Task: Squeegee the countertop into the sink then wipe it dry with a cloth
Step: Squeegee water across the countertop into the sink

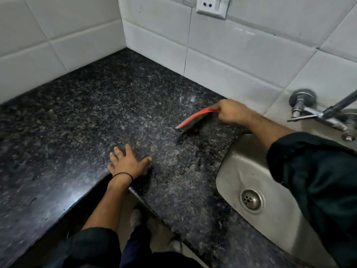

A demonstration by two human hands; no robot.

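A dark speckled granite countertop (92,113) fills an L-shaped corner. My right hand (232,112) grips the handle of a red squeegee (193,118) with a black blade, its edge resting on the counter near the back wall, left of the sink. A patch of water (185,161) spreads on the stone between the squeegee and the steel sink (229,169). My left hand (128,161) lies flat on the counter near its front inner corner, fingers spread and holding nothing. No cloth is in view.
White wall tiles (241,49) back the counter on two sides, with a socket (211,6) high up. A chrome tap (316,111) sticks out of the wall above the sink. The sink drain (251,199) is uncovered. My feet show on the floor below the counter edge.
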